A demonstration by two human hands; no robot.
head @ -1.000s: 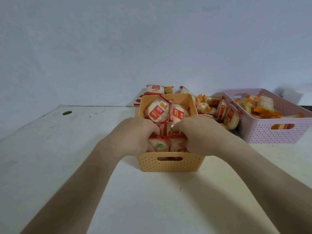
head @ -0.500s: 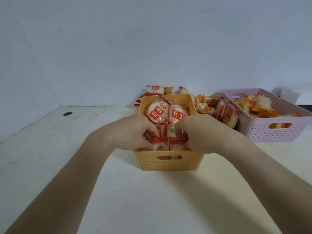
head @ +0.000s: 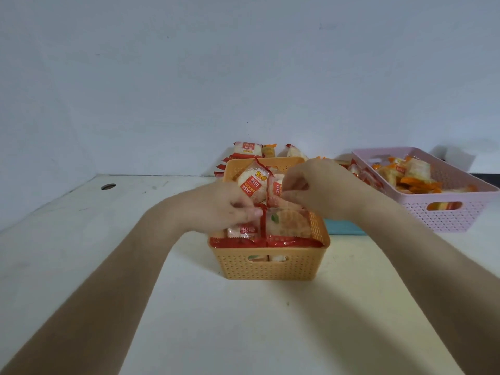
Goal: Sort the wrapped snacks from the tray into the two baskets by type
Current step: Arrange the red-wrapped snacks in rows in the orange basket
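An orange perforated basket (head: 269, 265) stands in front of me, packed with red-and-white rice cracker packets (head: 286, 224). My left hand (head: 221, 207) reaches in over the left rim and pinches the red edge of a packet in the middle of the basket. My right hand (head: 319, 185) is above the far right part, its fingers curled on the edge of an upright packet (head: 276, 190). To the right, a pink basket (head: 443, 212) holds orange-wrapped snacks (head: 411, 177).
More mixed packets (head: 247, 148) lie on a teal tray (head: 342, 228) behind the orange basket, against the white wall. A round hole (head: 108, 186) is in the white table at the far left. The pink basket stands close to the tray's right side.
Both hands have lifted off the near packets and moved toward the far half of the basket. The near row of packets now shows, and the teal tray's edge is uncovered.
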